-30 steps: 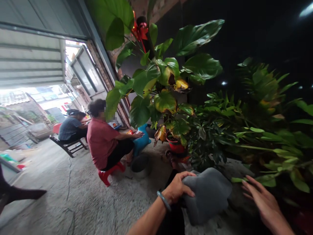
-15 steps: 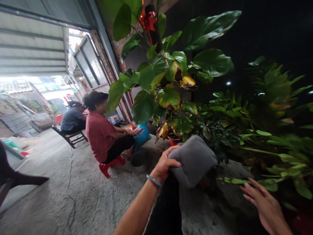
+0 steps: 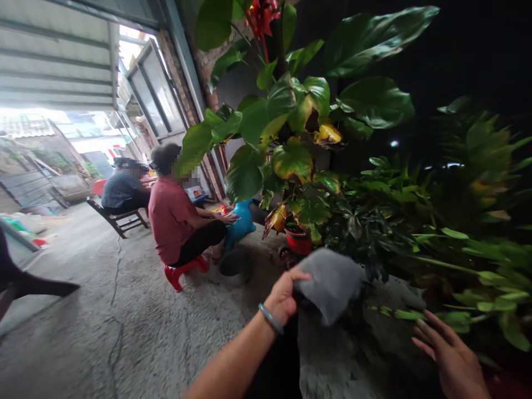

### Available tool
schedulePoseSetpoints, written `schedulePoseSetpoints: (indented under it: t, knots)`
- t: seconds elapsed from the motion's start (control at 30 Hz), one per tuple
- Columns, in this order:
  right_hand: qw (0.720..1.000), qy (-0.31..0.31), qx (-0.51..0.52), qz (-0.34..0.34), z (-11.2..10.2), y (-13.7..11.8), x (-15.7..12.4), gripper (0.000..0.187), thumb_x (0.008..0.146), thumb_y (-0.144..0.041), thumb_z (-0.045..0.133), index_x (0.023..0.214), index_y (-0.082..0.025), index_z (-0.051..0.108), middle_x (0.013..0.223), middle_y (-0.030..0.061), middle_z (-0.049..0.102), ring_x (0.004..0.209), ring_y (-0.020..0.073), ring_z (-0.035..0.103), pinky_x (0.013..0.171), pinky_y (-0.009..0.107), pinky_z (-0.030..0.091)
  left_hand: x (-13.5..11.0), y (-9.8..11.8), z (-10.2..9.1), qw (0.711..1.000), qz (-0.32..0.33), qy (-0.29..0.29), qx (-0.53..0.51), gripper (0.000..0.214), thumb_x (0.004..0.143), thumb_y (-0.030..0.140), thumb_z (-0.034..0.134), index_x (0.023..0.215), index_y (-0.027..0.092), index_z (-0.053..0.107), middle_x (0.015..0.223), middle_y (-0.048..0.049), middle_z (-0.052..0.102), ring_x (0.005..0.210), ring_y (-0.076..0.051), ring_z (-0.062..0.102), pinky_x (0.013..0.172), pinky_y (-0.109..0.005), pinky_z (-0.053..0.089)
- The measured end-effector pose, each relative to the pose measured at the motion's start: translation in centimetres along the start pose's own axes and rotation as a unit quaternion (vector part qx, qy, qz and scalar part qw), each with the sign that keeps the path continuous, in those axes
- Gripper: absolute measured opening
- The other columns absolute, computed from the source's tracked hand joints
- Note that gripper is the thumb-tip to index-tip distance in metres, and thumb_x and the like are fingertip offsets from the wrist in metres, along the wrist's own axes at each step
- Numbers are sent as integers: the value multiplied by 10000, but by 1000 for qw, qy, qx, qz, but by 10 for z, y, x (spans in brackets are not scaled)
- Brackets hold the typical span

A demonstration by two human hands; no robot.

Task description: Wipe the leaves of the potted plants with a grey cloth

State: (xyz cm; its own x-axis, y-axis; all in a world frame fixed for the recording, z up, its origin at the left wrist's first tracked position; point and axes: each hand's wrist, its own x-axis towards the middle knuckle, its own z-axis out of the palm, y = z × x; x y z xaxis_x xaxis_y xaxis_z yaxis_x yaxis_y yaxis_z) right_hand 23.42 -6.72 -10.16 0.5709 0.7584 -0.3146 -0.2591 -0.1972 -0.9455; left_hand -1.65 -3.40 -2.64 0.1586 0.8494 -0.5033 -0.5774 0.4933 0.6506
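Note:
My left hand (image 3: 284,295) grips the edge of a grey cloth (image 3: 330,282) and holds it out in front of the potted plants. A bangle sits on that wrist. My right hand (image 3: 451,354) hovers at the lower right with its fingers spread, empty, close to the low green leaves (image 3: 465,260). A large-leaved plant (image 3: 286,127) in a red pot (image 3: 298,243) stands just beyond the cloth.
A person in a red shirt (image 3: 172,216) sits on a red stool (image 3: 183,271) beside a blue object (image 3: 241,224). Another person (image 3: 120,191) sits on a dark chair further back. A dark basin (image 3: 235,262) lies on the concrete floor (image 3: 124,332).
My left hand has lifted the grey cloth up and forward toward the plants. My right hand has dropped lower to the right. The view has tilted upward slightly.

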Motion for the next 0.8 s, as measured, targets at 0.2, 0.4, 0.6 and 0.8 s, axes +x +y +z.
schedulePoseSetpoints:
  t: [0.2,0.4,0.6,0.8]
  knots:
    - [999,7,38,4,7,-2,-3,500,322,-371,712,771,-227,547,742,13,562,672,214,552,599,372,444,25,57,39,970,236,-11,-51,453,474,100,647,918,180,597,698,34,640,566,-122,570,591,-246,457]
    - [1000,-3,-7,-7,3,6,4,524,377,-416,713,842,-229,562,773,18,568,719,228,551,662,406,459,32,-35,11,999,-14,11,46,342,413,65,561,745,140,600,547,3,602,498,-150,532,560,-282,434]
    - [1000,3,8,-2,2,0,1,528,329,-416,701,799,-222,560,741,24,584,731,236,564,602,365,464,4,-9,6,996,67,-53,5,445,389,109,585,829,170,602,630,11,628,539,-149,550,544,-262,424]
    - [999,26,18,-32,10,3,1,553,288,-463,684,764,-227,532,620,-5,542,632,224,551,552,361,465,15,38,52,970,210,-125,-21,542,400,110,660,935,176,604,750,17,634,623,-125,560,600,-235,426]
